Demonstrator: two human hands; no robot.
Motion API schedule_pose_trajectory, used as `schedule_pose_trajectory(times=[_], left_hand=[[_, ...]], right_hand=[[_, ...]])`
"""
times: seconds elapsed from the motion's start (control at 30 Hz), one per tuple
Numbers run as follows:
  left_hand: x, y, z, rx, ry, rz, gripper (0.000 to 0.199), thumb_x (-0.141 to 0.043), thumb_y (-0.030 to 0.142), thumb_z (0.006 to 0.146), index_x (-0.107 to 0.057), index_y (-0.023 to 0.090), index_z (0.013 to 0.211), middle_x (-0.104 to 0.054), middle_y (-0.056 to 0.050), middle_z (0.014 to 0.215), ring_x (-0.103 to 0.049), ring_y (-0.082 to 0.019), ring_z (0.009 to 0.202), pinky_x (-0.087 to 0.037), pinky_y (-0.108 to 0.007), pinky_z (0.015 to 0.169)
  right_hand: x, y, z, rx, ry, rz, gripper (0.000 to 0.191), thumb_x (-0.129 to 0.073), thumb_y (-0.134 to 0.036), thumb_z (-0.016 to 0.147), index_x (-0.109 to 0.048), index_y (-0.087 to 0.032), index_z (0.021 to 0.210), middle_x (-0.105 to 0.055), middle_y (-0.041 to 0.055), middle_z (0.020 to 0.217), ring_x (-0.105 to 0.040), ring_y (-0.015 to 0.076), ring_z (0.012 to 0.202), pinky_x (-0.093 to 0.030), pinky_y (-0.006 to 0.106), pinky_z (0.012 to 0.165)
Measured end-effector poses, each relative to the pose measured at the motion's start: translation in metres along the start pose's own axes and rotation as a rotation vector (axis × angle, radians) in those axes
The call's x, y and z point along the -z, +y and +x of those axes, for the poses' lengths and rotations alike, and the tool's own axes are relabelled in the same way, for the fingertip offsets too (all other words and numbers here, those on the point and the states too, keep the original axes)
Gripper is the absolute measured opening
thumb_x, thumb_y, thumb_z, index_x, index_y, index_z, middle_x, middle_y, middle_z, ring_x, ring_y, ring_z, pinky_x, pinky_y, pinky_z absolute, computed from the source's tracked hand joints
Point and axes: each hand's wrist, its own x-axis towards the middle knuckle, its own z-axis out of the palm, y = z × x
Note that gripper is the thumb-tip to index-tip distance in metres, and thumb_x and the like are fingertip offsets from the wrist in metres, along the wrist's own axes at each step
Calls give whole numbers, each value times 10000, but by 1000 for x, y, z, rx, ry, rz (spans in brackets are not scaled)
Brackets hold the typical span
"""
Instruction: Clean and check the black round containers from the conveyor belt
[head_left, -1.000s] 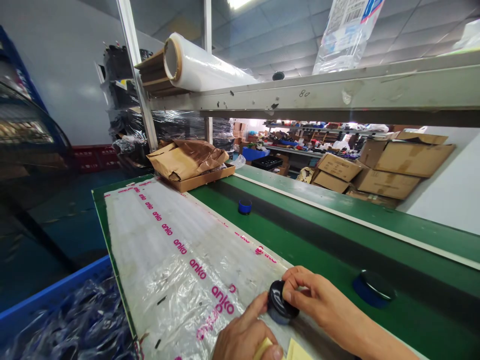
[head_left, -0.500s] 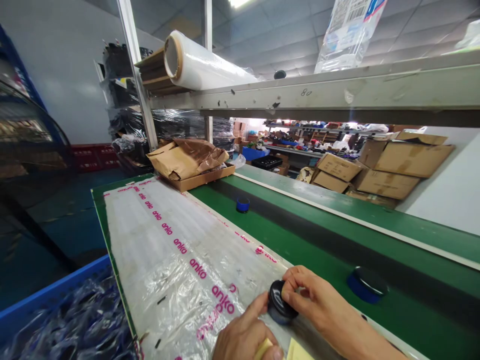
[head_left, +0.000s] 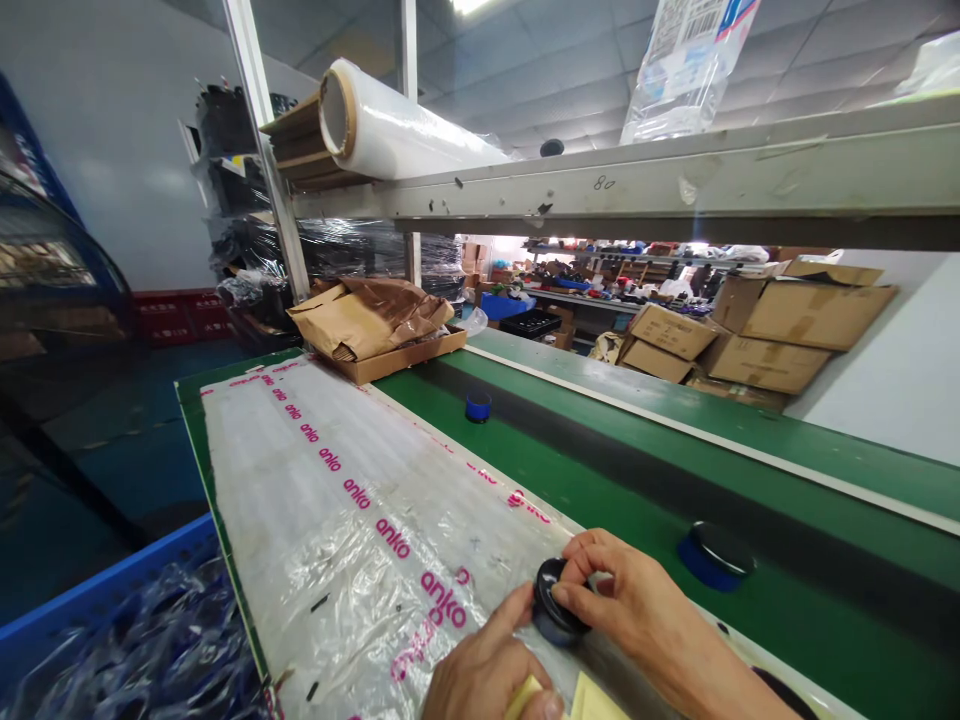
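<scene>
A round, shiny black piece [head_left: 553,612] rests on the plastic-covered strip of the bench, between my hands. My right hand [head_left: 611,590] reaches over it from the right, thumb and fingertips pinched together on its top. Whether a small thing sits between those fingertips is hidden. From the left, my left hand [head_left: 491,660] touches the piece's side with its outstretched index finger. Its other fingers are curled round yellow paper slips [head_left: 592,700], which stick out at the bottom edge of the view.
On the green belt [head_left: 600,470] stand a blue piece with a black top [head_left: 716,555] and a smaller blue piece [head_left: 478,406]. A blue crate [head_left: 112,575] of bagged parts is at lower left. A cardboard tray [head_left: 412,357] holds brown paper; a shelf [head_left: 637,185] crosses above.
My right fingertips have shifted slightly over the black piece's top. The black-topped blue piece on the belt has moved a little towards the far left. The whole view has shifted slightly.
</scene>
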Motion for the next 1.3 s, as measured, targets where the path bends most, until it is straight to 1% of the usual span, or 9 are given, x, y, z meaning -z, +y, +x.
schedule_pose_trajectory(times=[0.27,0.37,0.47,0.67,0.9,1.03,1.13,1.23,1.3], left_hand=[[1,2,-1,9,5,33,366,-494,529,938,-729,255,882,-480,-66,1516,-601,-216,1260,-490,-236,1009],[3,5,0,11,14,41,347,-507,514,935,-732,258,870,-485,-53,1513,-592,-215,1271,-493,-234,1006],[3,5,0,5,24,44,326,-520,490,932,-733,254,858,-494,-53,1506,-588,-217,1275,-492,-236,1010],[4,4,0,13,-1,52,358,-490,501,943,-727,248,853,-475,-61,1518,-586,-227,1277,-492,-255,1019],[8,9,2,30,-12,54,353,-488,490,943,-719,248,828,-484,-53,1512,-577,-227,1288,-500,-241,997],[9,10,2,28,1,34,348,-496,481,944,-717,245,816,-494,-54,1503,-573,-231,1292,-502,-243,995],[9,11,2,23,9,21,342,-500,480,945,-715,243,822,-491,-57,1505,-569,-232,1297,-500,-245,998],[9,11,1,28,-4,12,332,-504,473,944,-717,245,831,-482,-53,1513,-571,-229,1295,-489,-246,1012],[10,11,2,28,-6,1,321,-503,459,947,-714,244,835,-480,-49,1517,-568,-225,1299,-484,-243,1018]], right_hand=[[2,3,6,-59,-9,99,171,-688,-349,732,-635,-213,643,-666,35,850,-606,222,810,-447,309,714],[2,1,7,-129,-16,161,183,-711,-368,689,-627,-207,716,-664,26,801,-583,205,736,-435,308,665],[4,-3,7,-170,-17,207,264,-718,-379,662,-605,-199,818,-655,12,771,-549,184,689,-417,303,636],[4,1,8,-125,-23,207,263,-688,-384,704,-623,-185,863,-635,6,751,-529,178,710,-406,304,667],[-2,6,15,-119,29,217,217,-637,-394,757,-621,-178,750,-647,14,678,-543,169,643,-400,289,613],[3,3,11,-99,70,183,286,-557,-455,866,-651,-185,858,-658,11,750,-579,184,701,-416,288,633],[6,1,8,-80,22,167,318,-619,-474,853,-675,-183,969,-713,33,878,-624,210,811,-460,295,710],[2,1,6,-80,-37,144,292,-663,-453,823,-709,-173,890,-734,38,819,-638,216,767,-466,290,674],[0,1,6,-80,-17,111,288,-623,-450,854,-715,-179,833,-723,28,766,-626,208,722,-446,289,646]])
